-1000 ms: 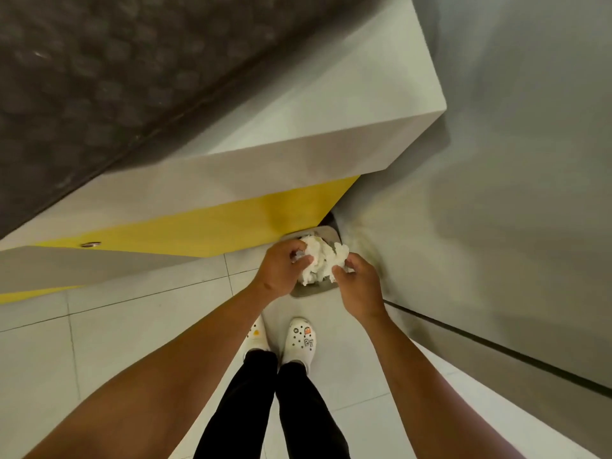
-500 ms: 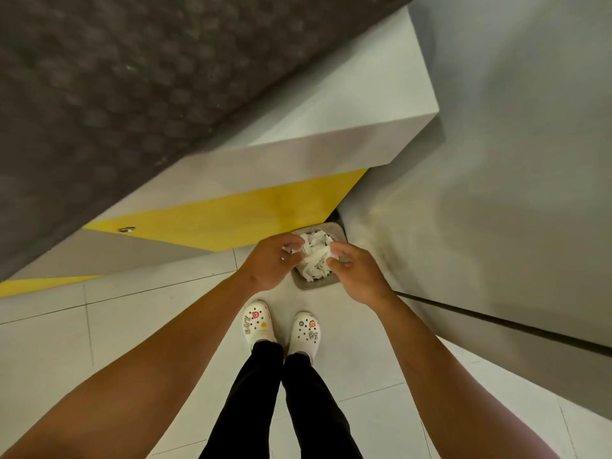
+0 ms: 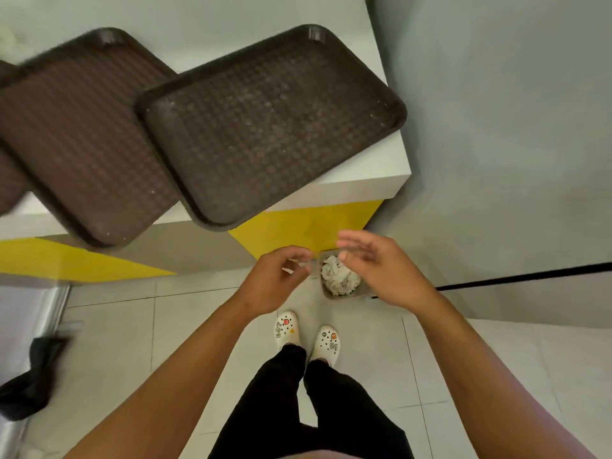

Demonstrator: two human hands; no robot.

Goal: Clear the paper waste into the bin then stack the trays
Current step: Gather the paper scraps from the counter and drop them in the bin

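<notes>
Both hands, left hand (image 3: 276,276) and right hand (image 3: 374,266), are hovering loose and empty over our bin (image 3: 344,294) holding the paper waste (image 3: 339,276); next we are judging: stacking 2 trays (image 3: 271,124) on the desk (image 3: 381,180).

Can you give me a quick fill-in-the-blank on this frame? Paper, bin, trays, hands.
1. The crumpled white paper lies inside the ____ on the floor.
2. Both the left hand and the right hand hold ____.
3. The brown trays on the counter are not yet ____.
4. The bin stands just in front of the person's white ____.

Missing words: bin; nothing; stacked; shoes
</notes>
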